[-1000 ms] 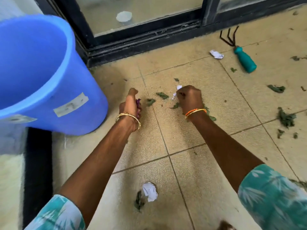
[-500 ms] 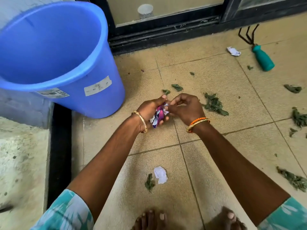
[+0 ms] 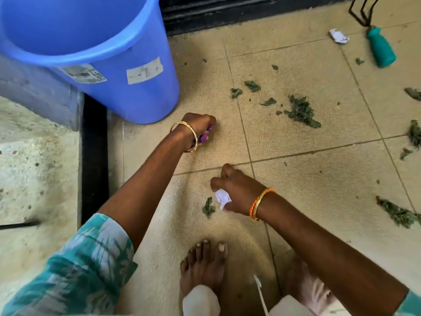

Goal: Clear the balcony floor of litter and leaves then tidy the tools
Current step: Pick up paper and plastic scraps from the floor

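Observation:
My left hand (image 3: 196, 127) is closed on a purple wrapper (image 3: 205, 135), low over the tiles beside the base of the blue bucket (image 3: 127, 62). My right hand (image 3: 237, 192) is nearer to me, fingers pinched on a crumpled white paper scrap (image 3: 222, 198) that lies on the floor. A small green leaf (image 3: 208, 207) sits just left of that scrap. A clump of green leaves (image 3: 301, 111) lies on the tiles to the right of my left hand, with smaller leaf bits (image 3: 251, 85) beyond it.
A teal-handled hand rake (image 3: 379, 45) lies at the far right near the black door track (image 3: 239, 14), with another paper scrap (image 3: 338, 36) beside it. More leaves (image 3: 397, 213) are scattered along the right edge. My bare feet (image 3: 204, 265) are below. A concrete ledge (image 3: 34, 179) is on the left.
My hands have parted. The left keeps the purple wrapper and has moved toward the bucket's base. The right has dropped back toward my feet onto the white paper scrap. The view has tilted down.

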Demonstrator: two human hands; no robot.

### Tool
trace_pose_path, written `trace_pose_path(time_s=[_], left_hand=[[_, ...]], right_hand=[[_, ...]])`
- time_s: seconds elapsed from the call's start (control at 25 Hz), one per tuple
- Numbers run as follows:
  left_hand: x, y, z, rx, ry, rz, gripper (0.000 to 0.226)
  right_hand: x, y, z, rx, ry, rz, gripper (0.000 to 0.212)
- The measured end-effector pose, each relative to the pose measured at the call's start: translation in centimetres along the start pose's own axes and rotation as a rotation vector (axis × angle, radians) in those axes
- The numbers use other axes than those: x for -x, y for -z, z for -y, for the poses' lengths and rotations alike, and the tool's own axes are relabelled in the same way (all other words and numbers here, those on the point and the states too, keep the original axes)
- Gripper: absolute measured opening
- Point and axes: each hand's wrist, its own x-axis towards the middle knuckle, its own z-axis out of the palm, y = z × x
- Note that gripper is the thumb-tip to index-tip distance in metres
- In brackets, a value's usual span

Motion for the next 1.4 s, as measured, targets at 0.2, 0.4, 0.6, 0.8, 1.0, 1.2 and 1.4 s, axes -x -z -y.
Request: trace_pose_path(time_s=[0.2,0.4,0.6,0.8,1.0,1.2,1.4], left_hand=[[0.0,-0.9,-0.3,0.031,0.035,0.069,0.023],[0.3,-3.3,-3.1,0.029,0.038,0.337,0.037],[-0.1,-7.2,-10.2,0.058,-0.160,0.247,0.037],[-1.1,-11.1,-15.2,0.000,-0.321,0.078,0.033],[-2.8,-14.4,-19.3,-0.019,-0.293,0.057,0.037],[-7.8,-19.6,-23.6,0.166,-0.208,0.164,0.041],[-12.6,-21.4,-24.4,0.192,-0.093,0.217,0.023]], right_hand=[[0.2,0.6,-2.1,-0.226,0.089,-0.226,0.024],[-1.1,6.9,-7.1,-0.953,-0.195,-0.670,0.022],[-2.7,13.5,-12.3,-1.370,-0.200,-0.799,0.011],[-0.5,17.9,-16.9,-1.405,-0.328,-0.930,0.016],[0.5,19.7,-24.5,-0.701,-0.610,-1.037,0.016],[-2.1,21.0,-31.1,-0.285,-0.487,-0.920,0.051],[-5.6,22.0,-33.8,-0.031,-0.472,-0.799,0.055]])
